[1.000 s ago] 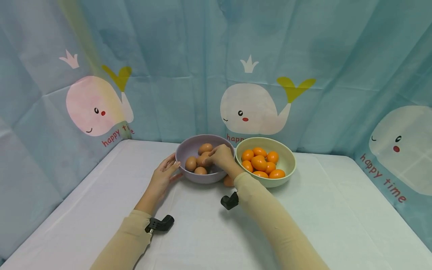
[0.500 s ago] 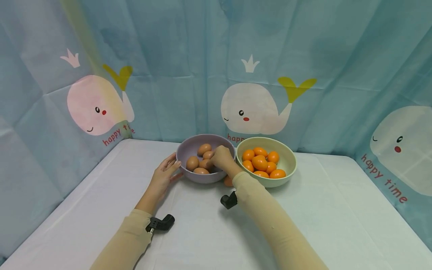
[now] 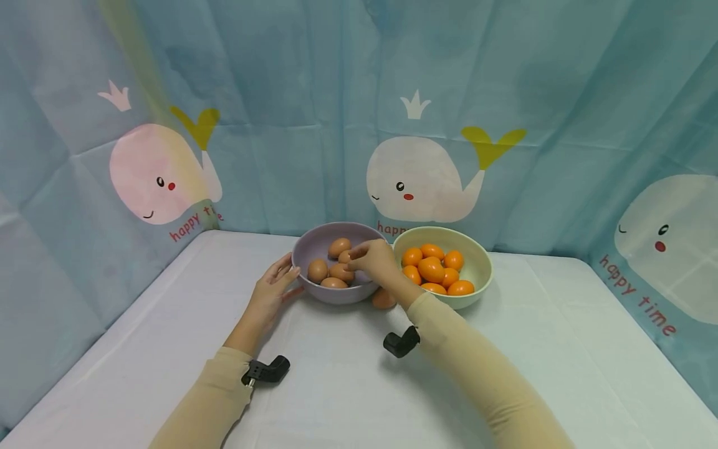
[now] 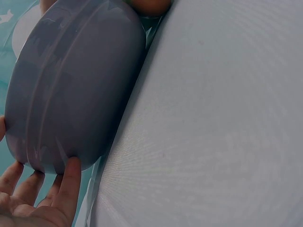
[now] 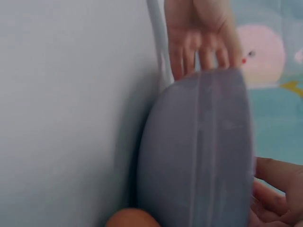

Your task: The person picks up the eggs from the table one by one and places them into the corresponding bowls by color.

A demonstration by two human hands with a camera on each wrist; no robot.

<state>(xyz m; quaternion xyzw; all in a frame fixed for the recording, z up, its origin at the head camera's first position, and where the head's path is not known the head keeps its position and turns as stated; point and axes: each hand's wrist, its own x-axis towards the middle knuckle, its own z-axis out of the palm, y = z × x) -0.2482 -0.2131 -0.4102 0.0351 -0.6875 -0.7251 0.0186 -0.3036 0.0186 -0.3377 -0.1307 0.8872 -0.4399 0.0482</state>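
In the head view a purple bowl [image 3: 300, 255] holds several brown eggs [image 3: 317, 270]. My left hand [image 3: 271, 293] touches the bowl's left side, fingers fairly straight and thumb at the rim. The left wrist view shows its fingertips against the bowl's outer wall. My right hand [image 3: 374, 260] is over the bowl's right side, its fingertips by the eggs, with no egg seen lifted in them. In the right wrist view its thumb and fingers [image 5: 274, 172] are partly hidden behind the rim. One more brown egg [image 3: 384, 299] lies on the table under the right wrist.
A pale green bowl [image 3: 479, 268] with several smooth orange oval fruits [image 3: 430, 270] stands right beside the purple bowl. Both are on a white-covered table [image 3: 331, 386]. A blue curtain [image 3: 291, 168] with whale prints hangs behind and at the sides.
My right hand has let go of an egg among the others in the purple bowl and drawn back a little; its forearm has swung to the right. My left hand stays in place.
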